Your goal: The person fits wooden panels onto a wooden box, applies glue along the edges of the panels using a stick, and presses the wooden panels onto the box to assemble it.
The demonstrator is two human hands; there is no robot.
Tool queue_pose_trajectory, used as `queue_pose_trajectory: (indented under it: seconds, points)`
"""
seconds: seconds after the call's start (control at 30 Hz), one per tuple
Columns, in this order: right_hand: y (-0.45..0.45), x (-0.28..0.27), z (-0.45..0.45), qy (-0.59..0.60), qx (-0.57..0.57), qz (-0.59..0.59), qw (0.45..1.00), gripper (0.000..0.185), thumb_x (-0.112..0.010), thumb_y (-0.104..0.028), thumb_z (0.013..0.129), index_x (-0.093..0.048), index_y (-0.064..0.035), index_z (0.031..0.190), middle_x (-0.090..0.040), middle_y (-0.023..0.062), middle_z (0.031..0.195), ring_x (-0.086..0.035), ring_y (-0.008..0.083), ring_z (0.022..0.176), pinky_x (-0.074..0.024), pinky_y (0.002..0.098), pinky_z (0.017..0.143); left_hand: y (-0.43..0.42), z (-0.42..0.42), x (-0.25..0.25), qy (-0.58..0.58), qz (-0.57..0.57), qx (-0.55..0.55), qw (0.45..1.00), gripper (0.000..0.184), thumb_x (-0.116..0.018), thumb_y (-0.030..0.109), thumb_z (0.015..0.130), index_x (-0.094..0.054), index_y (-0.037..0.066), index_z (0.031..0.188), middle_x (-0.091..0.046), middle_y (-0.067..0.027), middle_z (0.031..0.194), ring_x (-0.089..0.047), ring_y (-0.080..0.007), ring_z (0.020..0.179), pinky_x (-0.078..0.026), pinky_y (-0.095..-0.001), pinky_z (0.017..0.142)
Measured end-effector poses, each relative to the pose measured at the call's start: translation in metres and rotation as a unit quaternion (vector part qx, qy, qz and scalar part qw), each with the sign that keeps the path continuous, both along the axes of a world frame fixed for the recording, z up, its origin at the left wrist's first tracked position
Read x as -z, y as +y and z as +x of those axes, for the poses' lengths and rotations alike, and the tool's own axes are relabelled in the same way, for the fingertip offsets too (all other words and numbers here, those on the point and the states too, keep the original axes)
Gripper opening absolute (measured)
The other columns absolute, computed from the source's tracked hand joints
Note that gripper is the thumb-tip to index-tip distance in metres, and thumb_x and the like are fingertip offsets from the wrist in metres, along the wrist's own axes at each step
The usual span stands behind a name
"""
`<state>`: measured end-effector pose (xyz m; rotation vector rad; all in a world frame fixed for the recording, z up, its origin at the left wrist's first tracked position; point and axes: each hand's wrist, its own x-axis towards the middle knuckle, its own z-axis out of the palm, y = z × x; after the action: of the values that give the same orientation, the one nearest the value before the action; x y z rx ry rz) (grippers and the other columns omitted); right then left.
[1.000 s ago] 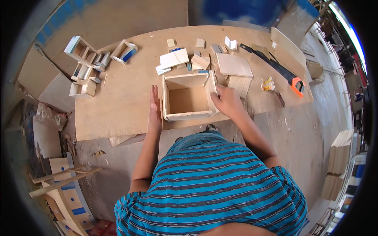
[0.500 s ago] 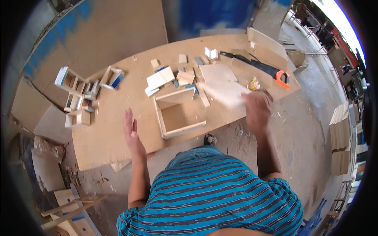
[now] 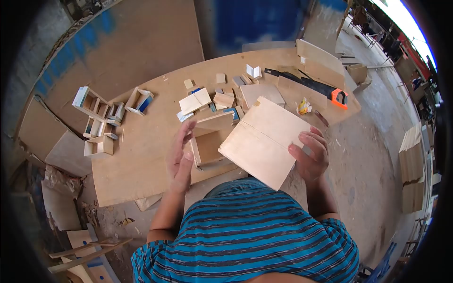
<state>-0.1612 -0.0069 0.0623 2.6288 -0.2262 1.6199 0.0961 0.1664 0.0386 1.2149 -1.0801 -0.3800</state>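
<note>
With the wooden panel taken as the centre of the clock, a cluster of small wooden frames (image 3: 99,147) is seen on the workbench (image 3: 137,177) at 9 o'clock. Nearer, between 8 and 9 o'clock, the left hand (image 3: 179,162) is raised beside the box (image 3: 196,153), its fingers extended and its thumb set apart; nothing is held in it, and whether the box is touched cannot be told. The box, its top uncovered, lies at 9 o'clock, its right part hidden by the panel.

The wooden panel (image 3: 264,146) is held up in front of the bench edge. Its right edge is gripped by the right hand (image 3: 311,153) at 3 o'clock, thumb and fingers closed on it; how far the fingers reach underneath cannot be told. The saw (image 3: 311,87) lies at 1 o'clock.

Because the panel is gripped at one side only, tilting seems the main risk; a light support under the 9 o'clock corner would probably steady it, and its edges are best checked against the box walls before contact.

The corners are pointed roughly to 12, 3, 6 and 9 o'clock. The outline is nearly square, so no long axis can be singled out; the dark line across its face is run from 10 to 4.
</note>
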Motion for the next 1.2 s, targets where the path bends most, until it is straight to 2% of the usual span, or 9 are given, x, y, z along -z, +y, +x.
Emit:
queue_pose_trajectory:
  seconds: [0.1,0.2,0.3,0.37,0.57,0.67,0.87,1.07,1.2]
  points:
    - [-0.003,0.003,0.001,-0.048,-0.030,0.102,0.993,0.023,-0.074,-0.005,0.070,-0.070,-0.0109,0.092,-0.060,0.0099,0.102,-0.061,0.0247,0.097,-0.0491,0.0446,0.093,0.001,0.007,-0.001,-0.005,0.001,-0.032,0.999,0.069,-0.047,0.044,0.090,-0.037,-0.004,0.139,-0.044,-0.0233,0.138,-0.042,-0.0326,0.129,-0.031,-0.0435,0.106]
    - [0.005,-0.002,0.013,-0.131,-0.127,0.227,0.957,0.025,-0.074,-0.006,0.072,-0.068,-0.0084,0.096,-0.059,0.0156,0.103,-0.061,0.0275,0.098,-0.0483,0.0463,0.095,-0.006,0.006,-0.008,-0.118,-0.021,0.008,0.993,0.063,-0.062,0.026,0.083,-0.043,-0.002,0.137,-0.048,-0.0199,0.136,-0.043,-0.0329,0.129,-0.034,-0.0410,0.105]
    - [0.003,0.004,0.027,-0.144,-0.160,0.166,0.962,0.022,-0.072,-0.005,0.073,-0.068,-0.0081,0.094,-0.058,0.0157,0.106,-0.060,0.0281,0.100,-0.0489,0.0458,0.094,-0.021,-0.010,-0.033,-0.203,-0.075,0.003,0.976,0.057,-0.070,0.013,0.074,-0.055,0.004,0.128,-0.051,-0.0194,0.133,-0.045,-0.0358,0.128,-0.035,-0.0419,0.105]
    - [0.004,0.001,0.027,-0.111,-0.162,0.130,0.972,0.016,-0.070,-0.002,0.073,-0.070,-0.0087,0.088,-0.058,0.0150,0.109,-0.060,0.0287,0.102,-0.0496,0.0430,0.093,-0.030,-0.012,-0.037,-0.286,-0.148,-0.007,0.947,0.049,-0.071,0.013,0.073,-0.061,0.006,0.121,-0.053,-0.0178,0.132,-0.045,-0.0349,0.128,-0.035,-0.0427,0.105]
    - [-0.001,-0.022,0.025,0.032,-0.082,0.118,0.989,0.014,-0.070,-0.007,0.074,-0.071,-0.0068,0.088,-0.065,0.0136,0.102,-0.062,0.0306,0.099,-0.0499,0.0394,0.086,-0.019,-0.009,-0.065,-0.507,-0.068,-0.025,0.859,0.029,-0.063,0.013,0.076,-0.069,0.012,0.105,-0.064,-0.0037,0.115,-0.056,-0.0257,0.116,-0.037,-0.0429,0.103]
    - [0.002,-0.039,0.022,0.011,-0.157,0.303,0.940,0.022,-0.068,-0.011,0.074,-0.069,-0.0041,0.094,-0.066,0.0133,0.097,-0.062,0.0322,0.097,-0.0496,0.0397,0.084,-0.030,-0.008,-0.077,-0.554,-0.028,-0.036,0.831,0.026,-0.063,0.011,0.072,-0.068,0.011,0.098,-0.066,-0.0030,0.103,-0.061,-0.0235,0.105,-0.040,-0.0436,0.100]
    - [0.041,-0.076,0.038,0.266,0.034,0.200,0.942,0.030,-0.068,-0.013,0.075,-0.066,-0.0036,0.104,-0.067,0.0135,0.097,-0.065,0.0284,0.086,-0.0515,0.0350,0.074,-0.059,-0.020,-0.102,-0.595,-0.028,0.030,0.802,0.024,-0.066,0.005,0.068,-0.064,0.009,0.092,-0.065,-0.0037,0.088,-0.062,-0.0211,0.088,-0.046,-0.0432,0.093]
    - [0.022,-0.066,0.037,0.068,-0.015,0.234,0.970,0.033,-0.068,-0.003,0.073,-0.067,-0.0064,0.106,-0.069,0.0131,0.089,-0.067,0.0279,0.079,-0.0517,0.0349,0.071,-0.081,0.007,-0.104,-0.359,-0.019,0.053,0.932,0.021,-0.072,0.012,0.070,-0.063,0.010,0.088,-0.062,-0.0055,0.081,-0.061,-0.0251,0.079,-0.051,-0.0350,0.079]
    - [0.013,-0.067,0.043,0.145,0.044,0.288,0.946,0.027,-0.065,-0.007,0.076,-0.067,-0.0066,0.103,-0.068,0.0163,0.086,-0.066,0.0321,0.079,-0.0509,0.0377,0.070,-0.092,0.000,-0.095,-0.504,0.038,0.048,0.862,0.028,-0.071,0.010,0.070,-0.066,0.013,0.097,-0.064,-0.0059,0.091,-0.061,-0.0266,0.088,-0.051,-0.0343,0.074]
